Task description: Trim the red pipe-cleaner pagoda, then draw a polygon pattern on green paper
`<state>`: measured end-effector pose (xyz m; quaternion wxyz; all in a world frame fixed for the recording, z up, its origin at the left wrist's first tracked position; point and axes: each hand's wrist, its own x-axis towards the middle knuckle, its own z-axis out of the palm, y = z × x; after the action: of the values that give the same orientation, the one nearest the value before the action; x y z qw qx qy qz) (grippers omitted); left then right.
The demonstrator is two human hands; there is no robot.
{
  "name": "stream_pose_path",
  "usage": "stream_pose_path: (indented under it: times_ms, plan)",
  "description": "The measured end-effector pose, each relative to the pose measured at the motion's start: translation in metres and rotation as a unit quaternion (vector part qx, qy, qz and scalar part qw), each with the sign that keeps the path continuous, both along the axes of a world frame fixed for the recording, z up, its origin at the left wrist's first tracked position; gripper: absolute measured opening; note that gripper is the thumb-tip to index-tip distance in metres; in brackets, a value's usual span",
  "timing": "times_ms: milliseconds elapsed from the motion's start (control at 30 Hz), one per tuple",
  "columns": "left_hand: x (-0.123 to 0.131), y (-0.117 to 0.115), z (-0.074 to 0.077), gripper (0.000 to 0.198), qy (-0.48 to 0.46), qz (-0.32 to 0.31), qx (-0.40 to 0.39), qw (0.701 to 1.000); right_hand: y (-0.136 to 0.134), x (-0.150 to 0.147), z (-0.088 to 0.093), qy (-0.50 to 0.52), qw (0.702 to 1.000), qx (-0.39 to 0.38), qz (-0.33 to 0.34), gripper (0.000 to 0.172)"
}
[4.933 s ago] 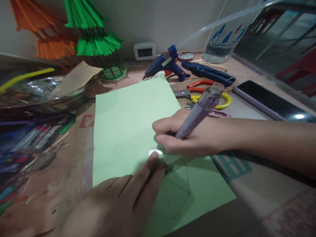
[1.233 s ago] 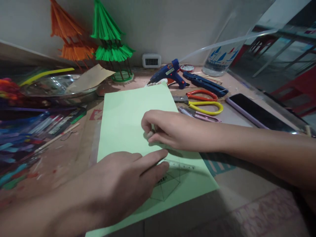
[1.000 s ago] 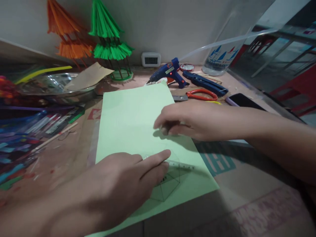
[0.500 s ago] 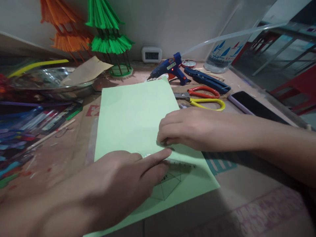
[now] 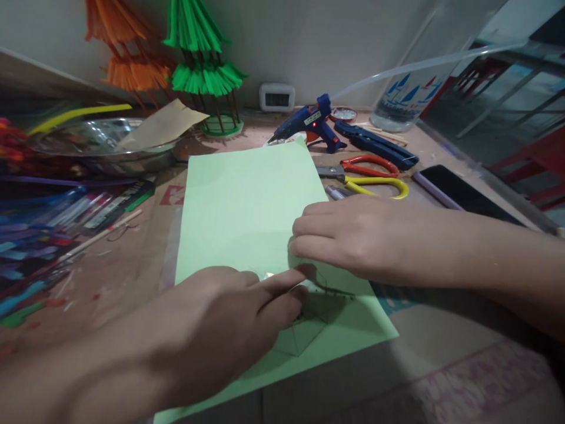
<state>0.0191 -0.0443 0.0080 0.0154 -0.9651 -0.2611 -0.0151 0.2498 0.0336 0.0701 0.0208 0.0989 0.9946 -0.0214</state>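
Note:
A light green sheet of paper (image 5: 238,212) lies under both hands, with thin straight lines drawn on its lower part. My left hand (image 5: 247,312) presses a clear ruler (image 5: 339,295) against the sheet, index finger stretched out along it. Most of the ruler is hidden; a row of small marks shows past the fingertips. My right hand (image 5: 339,235) rests just above the ruler, its fingers curled and closed toward the paper. Whatever those fingertips hold is hidden from view.
Behind the paper lie a blue glue gun (image 5: 309,122) with a lit red light, scissors (image 5: 375,176), a utility knife (image 5: 377,144) and a phone (image 5: 459,191). A metal bowl (image 5: 150,154) and pens stand left. Green (image 5: 207,79) and orange (image 5: 136,73) crafts stand at the wall.
My right hand has shifted slightly right and tilted, its fingers still curled. My left hand stays pressed on the ruler. The whole view has moved a little.

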Motion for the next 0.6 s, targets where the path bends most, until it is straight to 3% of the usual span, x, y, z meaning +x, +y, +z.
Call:
stream_pose_path:
  times_ms: [333,600]
  plan:
    - [-0.0003,0.0009,0.0075,0.044,-0.025,-0.028,0.038,0.999,0.0012,-0.0028,-0.0015,0.005,1.000,0.013,-0.022,0.022]
    - [-0.0017,-0.0023,0.0014,0.039,-0.027,0.008,0.000,1.000,-0.0020,-0.0053,-0.0024,0.005,1.000,-0.005,-0.014,0.021]
